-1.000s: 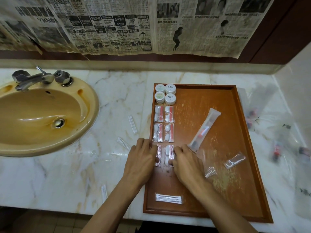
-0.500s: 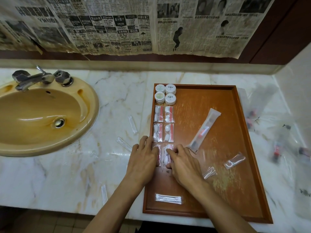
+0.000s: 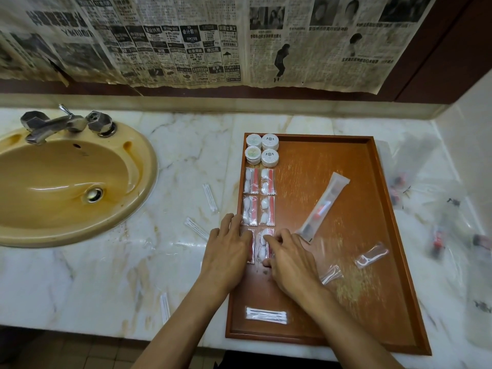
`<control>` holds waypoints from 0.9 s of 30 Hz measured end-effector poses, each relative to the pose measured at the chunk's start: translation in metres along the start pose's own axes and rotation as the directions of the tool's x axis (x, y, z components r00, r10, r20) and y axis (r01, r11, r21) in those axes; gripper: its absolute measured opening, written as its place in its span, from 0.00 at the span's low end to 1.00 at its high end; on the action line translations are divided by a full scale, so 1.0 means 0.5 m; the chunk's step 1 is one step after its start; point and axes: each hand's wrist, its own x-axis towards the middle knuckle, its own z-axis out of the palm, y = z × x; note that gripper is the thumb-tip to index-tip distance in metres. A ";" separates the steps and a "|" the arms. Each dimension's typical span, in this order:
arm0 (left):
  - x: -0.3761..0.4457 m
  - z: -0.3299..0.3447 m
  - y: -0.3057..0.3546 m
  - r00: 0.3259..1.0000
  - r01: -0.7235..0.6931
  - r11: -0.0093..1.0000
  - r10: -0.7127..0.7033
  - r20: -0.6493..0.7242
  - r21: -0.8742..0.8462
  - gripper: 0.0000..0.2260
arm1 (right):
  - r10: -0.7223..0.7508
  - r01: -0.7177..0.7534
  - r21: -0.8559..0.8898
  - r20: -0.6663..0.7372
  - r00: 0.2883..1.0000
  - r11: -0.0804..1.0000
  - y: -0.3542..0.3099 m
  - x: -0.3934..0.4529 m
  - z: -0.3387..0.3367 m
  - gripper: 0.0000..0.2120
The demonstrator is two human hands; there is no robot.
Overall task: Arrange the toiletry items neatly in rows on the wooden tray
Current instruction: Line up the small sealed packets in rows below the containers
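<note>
Marble counter [image 3: 93, 275] runs under everything we see, with yellowed newspaper [image 3: 186, 43] hung along the wall behind it and an ochre sink [image 3: 66, 182] with a metal tap [image 3: 64, 123] at our left. On the counter's right half lies the wooden tray [image 3: 372, 262]. Along its left edge we have four round white tubs [image 3: 262, 149] at the far corner, then four red-and-white sachets [image 3: 258, 197] in pairs. A long toothbrush packet [image 3: 323, 206] slants across the tray's middle, two floss-pick bags [image 3: 371, 255] lie nearer its right side, and a cotton-bud packet [image 3: 266, 315] sits near the front edge. Loose cotton-bud packets [image 3: 210, 194] lie on the marble between sink and tray; blurred plastic bags [image 3: 439, 222] crowd the far right. Our left hand [image 3: 226, 251] lies flat, fingers straight, over the tray's left rim and one sachet of the third pair [image 3: 262, 243]. Our right hand [image 3: 290, 259] covers the other's near end, fingers bent onto it; whether it pinches the sachet, we cannot tell
</note>
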 end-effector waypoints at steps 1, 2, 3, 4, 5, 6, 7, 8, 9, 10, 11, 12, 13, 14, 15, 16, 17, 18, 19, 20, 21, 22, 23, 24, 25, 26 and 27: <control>0.000 0.001 0.000 1.000 0.000 1.000 0.000 -0.001 -0.006 0.21 | -0.001 0.001 0.001 0.001 1.000 1.000 0.000 0.000 0.000 0.25; 0.001 0.001 -0.001 1.000 0.000 1.000 0.000 -0.002 -0.007 0.21 | -0.002 0.002 0.001 0.002 1.000 1.000 -0.001 0.000 0.000 0.25; 0.002 0.001 -0.001 1.000 0.001 1.000 -0.001 -0.004 -0.007 0.21 | -0.004 0.004 0.000 0.002 1.000 1.000 0.000 -0.001 -0.001 0.25; 0.002 0.002 -0.001 1.000 0.002 1.000 -0.003 -0.006 -0.006 0.21 | -0.005 0.005 0.001 0.001 1.000 1.000 0.000 -0.002 -0.001 0.25; 0.003 0.002 -0.001 1.000 0.003 1.000 -0.003 -0.006 -0.009 0.21 | -0.006 0.006 0.002 0.000 1.000 1.000 0.000 -0.002 -0.002 0.25; 0.003 0.002 -0.001 1.000 0.001 1.000 -0.001 -0.003 -0.013 0.20 | -0.006 0.006 0.004 -0.002 1.000 1.000 0.000 -0.003 -0.002 0.25; 0.002 0.002 -0.001 1.000 -0.001 1.000 0.001 -0.002 -0.015 0.20 | -0.006 0.006 0.004 -0.003 1.000 1.000 0.000 -0.003 -0.002 0.24; 0.002 0.001 -0.001 1.000 -0.003 1.000 0.002 -0.008 -0.014 0.20 | -0.007 0.007 0.002 -0.004 1.000 1.000 0.000 -0.004 -0.002 0.24; 0.002 0.000 0.000 1.000 -0.002 1.000 0.002 -0.013 -0.013 0.20 | -0.008 0.008 0.000 -0.005 1.000 1.000 0.001 -0.004 -0.002 0.24; 0.002 -0.001 0.000 1.000 0.000 1.000 0.000 -0.017 -0.013 0.20 | -0.011 0.011 -0.002 -0.008 1.000 1.000 0.001 -0.004 -0.001 0.24; 0.002 0.000 0.000 1.000 0.001 1.000 -0.001 -0.014 -0.011 0.20 | -0.015 0.015 -0.002 -0.009 1.000 1.000 0.001 -0.004 0.001 0.24; 0.002 0.002 0.000 1.000 -0.001 1.000 0.000 -0.014 -0.009 0.20 | -0.018 0.018 0.000 -0.010 1.000 1.000 0.002 -0.004 0.002 0.25; 0.002 0.005 0.000 1.000 -0.003 1.000 0.003 -0.020 -0.012 0.20 | -0.021 0.021 0.004 -0.011 1.000 1.000 0.003 -0.004 0.004 0.25; 0.003 0.007 -0.001 1.000 -0.006 1.000 0.005 -0.028 -0.015 0.20 | -0.025 0.025 0.008 -0.016 1.000 1.000 0.005 -0.004 0.004 0.25; 0.003 0.008 -0.002 0.999 -0.008 1.000 0.007 -0.035 -0.020 0.19 | -0.027 0.027 0.011 -0.023 0.999 1.000 0.007 -0.004 0.005 0.25; 0.002 0.010 -0.005 0.999 -0.006 0.999 0.005 -0.044 -0.032 0.20 | -0.031 0.032 0.019 -0.035 0.999 0.999 0.010 -0.004 0.006 0.24; 0.000 0.014 -0.008 0.998 -0.002 0.998 -0.001 -0.066 -0.057 0.21 | -0.039 0.041 0.032 -0.052 0.998 0.999 0.013 -0.005 0.006 0.23; -0.003 0.021 -0.012 0.995 0.003 0.995 -0.013 -0.102 -0.099 0.22 | -0.055 0.059 0.043 -0.074 0.996 0.997 0.015 -0.006 0.006 0.22; -0.008 0.029 -0.016 0.989 0.006 0.989 -0.029 -0.147 -0.150 0.23 | -0.078 0.084 0.055 -0.103 0.992 0.995 0.016 -0.009 0.004 0.20; -0.014 0.037 -0.018 0.981 0.009 0.980 -0.048 -0.190 -0.197 0.22 | -0.102 0.112 0.071 -0.136 0.985 0.991 0.017 -0.015 0.001 0.17; -0.022 0.046 -0.019 0.970 0.019 0.972 -0.075 -0.231 -0.233 0.20 | -0.129 0.144 0.088 -0.161 0.979 0.986 0.020 -0.023 -0.002 0.14; -0.031 0.054 -0.020 0.959 0.037 0.966 -0.107 -0.264 -0.257 0.19 | -0.165 0.183 0.100 -0.165 0.972 0.978 0.024 -0.033 -0.004 0.12; -0.041 0.063 -0.020 0.947 0.059 0.963 -0.138 -0.290 -0.265 0.17 | -0.211 0.226 0.104 -0.139 0.968 0.969 0.029 -0.045 -0.004 0.10; -0.050 0.071 -0.020 0.937 0.082 0.963 -0.162 -0.310 -0.257 0.15 | -0.264 0.273 0.104 -0.089 0.960 0.957 0.034 -0.057 -0.002 0.10; -0.059 0.079 -0.019 0.929 0.104 0.965 -0.181 -0.323 -0.243 0.15 | -0.314 0.316 0.101 -0.028 0.949 0.943 0.038 -0.069 0.003 0.10; -0.067 0.086 -0.016 0.922 0.125 0.965 -0.199 -0.333 -0.231 0.15 | -0.355 0.351 0.100 0.028 0.934 0.931 0.043 -0.079 0.009 0.11; -0.074 0.093 -0.013 0.913 0.144 0.964 -0.217 -0.345 -0.224 0.15 | -0.378 0.370 0.095 0.080 0.922 0.924 0.045 -0.088 0.015 0.12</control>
